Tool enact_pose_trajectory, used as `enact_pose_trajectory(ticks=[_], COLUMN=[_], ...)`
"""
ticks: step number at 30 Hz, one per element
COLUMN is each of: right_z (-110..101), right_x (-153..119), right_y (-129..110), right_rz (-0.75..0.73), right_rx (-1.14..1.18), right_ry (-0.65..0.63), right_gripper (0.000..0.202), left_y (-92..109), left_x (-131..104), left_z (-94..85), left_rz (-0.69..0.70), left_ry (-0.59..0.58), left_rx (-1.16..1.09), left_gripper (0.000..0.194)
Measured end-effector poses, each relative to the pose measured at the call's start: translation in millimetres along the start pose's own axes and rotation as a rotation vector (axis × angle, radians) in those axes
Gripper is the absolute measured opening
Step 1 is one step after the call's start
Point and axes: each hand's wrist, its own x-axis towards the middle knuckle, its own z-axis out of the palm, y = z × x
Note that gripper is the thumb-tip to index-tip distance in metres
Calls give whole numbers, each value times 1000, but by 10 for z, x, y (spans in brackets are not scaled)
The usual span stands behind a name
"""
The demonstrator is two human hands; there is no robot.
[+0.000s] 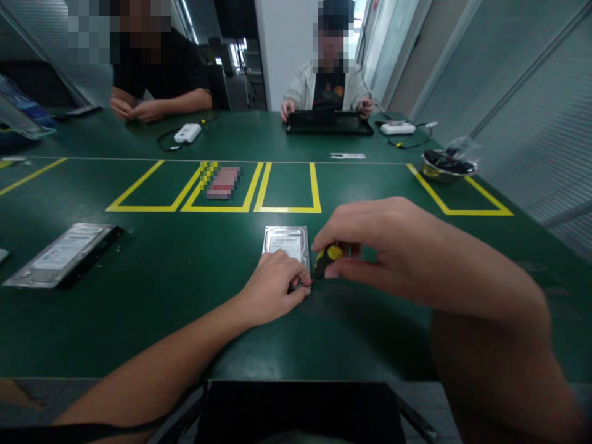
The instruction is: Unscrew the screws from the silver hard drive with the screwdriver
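Note:
A silver hard drive (287, 239) with a white label lies flat on the green table (185, 333), in front of me. My left hand (276, 287) rests on its near part, thumb and fingers drawn together at the near right corner and hiding that part of the drive. Just right of the drive, my right hand (365, 240) grips a black and yellow screwdriver (329, 254) by its handle between thumb and fingers. The screwdriver's tip points down toward the drive's near right corner, close to my left fingertips; whether it touches a screw cannot be made out.
Another hard drive (62, 253) lies at the left. Yellow tape outlines (289, 210) mark the table, a blurred reddish item (224, 182) inside one. A bowl of dark parts (448, 168) stands back right. Two people sit opposite; one holds a black tray (329, 125). White devices (187, 133) lie near them.

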Motion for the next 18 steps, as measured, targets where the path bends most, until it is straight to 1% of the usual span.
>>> enact_pose_trajectory(ticks=[4,11,16,18], right_z=[-6,-12,-29,-27], right_x=[-26,-27,-42,-41], right_y=[15,44,50,38], right_rz=[21,-29,-5,-1], right_rx=[23,50,46,50], right_ry=[13,-23,-42,-47], right_gripper=[12,17,23,22], left_y=[2,12,18,14], left_x=[0,4,13,11], left_z=[1,-6,-13,-8], left_rz=[-2,-4,-11,-11], left_ry=[-5,6,-5,-2], left_rx=[-16,-4,-9,-7], left_gripper=[8,9,8,9])
